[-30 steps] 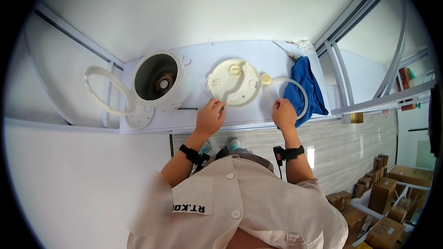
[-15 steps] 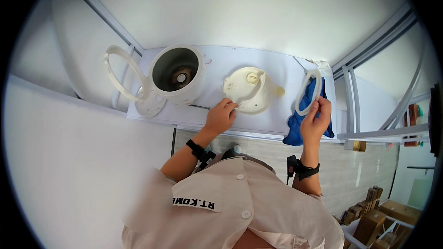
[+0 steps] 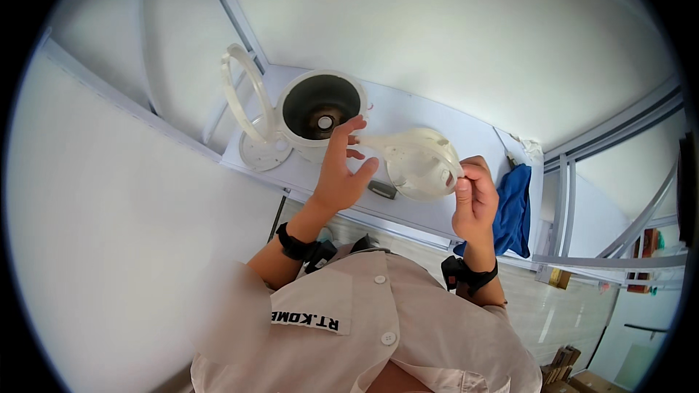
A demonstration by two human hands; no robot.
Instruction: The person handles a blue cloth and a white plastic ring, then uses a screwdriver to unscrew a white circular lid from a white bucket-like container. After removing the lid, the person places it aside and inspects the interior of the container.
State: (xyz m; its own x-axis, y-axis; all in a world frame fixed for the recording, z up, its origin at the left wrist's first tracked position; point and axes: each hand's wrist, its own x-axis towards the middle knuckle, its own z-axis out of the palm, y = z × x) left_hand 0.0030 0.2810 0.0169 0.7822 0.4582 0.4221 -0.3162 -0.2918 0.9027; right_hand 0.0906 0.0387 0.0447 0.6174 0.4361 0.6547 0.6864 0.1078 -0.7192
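Note:
A rounded off-white plastic cover (image 3: pixel 416 169) is tilted above the table, its details blurred by motion. My right hand (image 3: pixel 477 196) pinches its right edge between thumb and fingers. To its left, my left hand (image 3: pixel 344 173) has fingers and thumb apart, close to the cover's narrow beige end; I cannot tell whether they touch. The white oval ring does not show as a separate thing. Beyond my left hand stands a white pot body (image 3: pixel 320 109) with a dark grey inside, open at the top. A white hinged frame (image 3: pixel 244 98) rises upright on its left side.
A blue cloth (image 3: pixel 515 211) lies at the table's right end, by crumpled white material (image 3: pixel 531 147). A small grey oblong piece (image 3: pixel 382 189) is near the front edge. A white round part (image 3: pixel 263 151) rests beside the pot. Metal framing (image 3: pixel 564 204) bounds the right side.
The cover has been turned, so its beige end now points left. My right hand has moved left from the blue cloth to the cover. My left hand has let go of its edge.

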